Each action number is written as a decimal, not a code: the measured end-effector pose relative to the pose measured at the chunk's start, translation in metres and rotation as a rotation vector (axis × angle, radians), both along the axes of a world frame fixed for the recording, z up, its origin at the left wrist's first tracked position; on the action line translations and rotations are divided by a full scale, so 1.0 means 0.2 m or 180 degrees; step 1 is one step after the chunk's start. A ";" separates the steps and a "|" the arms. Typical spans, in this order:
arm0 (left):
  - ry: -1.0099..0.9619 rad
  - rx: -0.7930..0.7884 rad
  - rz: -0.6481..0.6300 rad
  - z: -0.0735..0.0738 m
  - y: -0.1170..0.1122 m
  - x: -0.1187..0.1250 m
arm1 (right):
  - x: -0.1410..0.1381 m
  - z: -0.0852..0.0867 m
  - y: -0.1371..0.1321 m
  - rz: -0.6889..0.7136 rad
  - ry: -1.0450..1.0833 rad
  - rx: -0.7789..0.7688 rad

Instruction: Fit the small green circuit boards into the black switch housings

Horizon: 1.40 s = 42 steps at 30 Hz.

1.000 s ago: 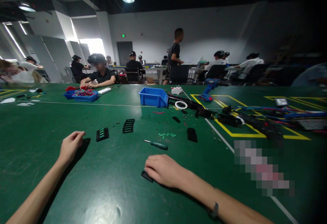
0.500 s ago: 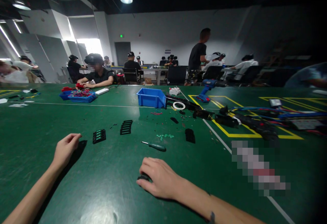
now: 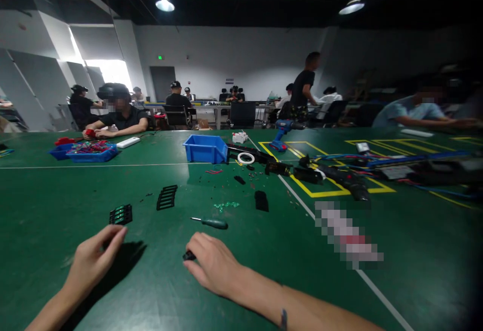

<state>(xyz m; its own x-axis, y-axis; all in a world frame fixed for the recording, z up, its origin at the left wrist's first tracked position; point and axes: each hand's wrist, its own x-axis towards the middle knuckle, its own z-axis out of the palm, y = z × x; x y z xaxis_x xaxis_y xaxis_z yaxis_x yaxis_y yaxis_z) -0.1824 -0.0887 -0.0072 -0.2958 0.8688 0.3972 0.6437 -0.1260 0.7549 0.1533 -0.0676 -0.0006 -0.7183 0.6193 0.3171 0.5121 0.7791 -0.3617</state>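
My left hand (image 3: 94,255) hovers beside a small black frame with green pieces in it (image 3: 121,214). Its thumb and fingertips come together; anything between them is too small to make out. Closed around a small black part (image 3: 189,255), my right hand (image 3: 217,265) rests low over the table, with most of that part hidden under the fingers. Just beyond it lies a green-handled screwdriver (image 3: 214,223), its tip pointing left. A slotted black frame (image 3: 166,197) lies farther up, left of a scatter of green pieces (image 3: 225,205). A flat black piece (image 3: 261,200) is to their right.
A blue bin (image 3: 206,150) stands at the back, near a white ring (image 3: 246,158) and a blue power drill (image 3: 282,135). Dark parts and cables (image 3: 347,177) stretch right. Across the table, a person (image 3: 121,112) sits behind a blue tray of wires (image 3: 92,152).
The view has swung to the right, so the table items appear farther left. My left hand has come closer to the frame with green pieces. My right hand still holds the black part.
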 end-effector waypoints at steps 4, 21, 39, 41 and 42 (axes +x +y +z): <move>0.1563 0.0191 -0.1690 -0.02 -0.02 0.40 | 0.01 0.05 0.02 -0.0045 0.0269 0.0015; 0.2010 -0.0745 -0.2214 0.05 0.34 0.82 | 0.39 0.05 0.58 -0.1280 0.0759 -0.0266; 0.1164 -0.0161 -0.2253 0.05 0.59 0.57 | 0.45 -0.06 0.60 -0.1082 0.0054 -0.1118; 0.1276 -0.0082 -0.2228 0.04 0.62 0.54 | 0.44 -0.05 0.60 -0.1137 0.0036 -0.1237; 0.1241 -0.0110 -0.2249 0.03 0.63 0.53 | 0.44 -0.05 0.60 -0.1142 0.0022 -0.1268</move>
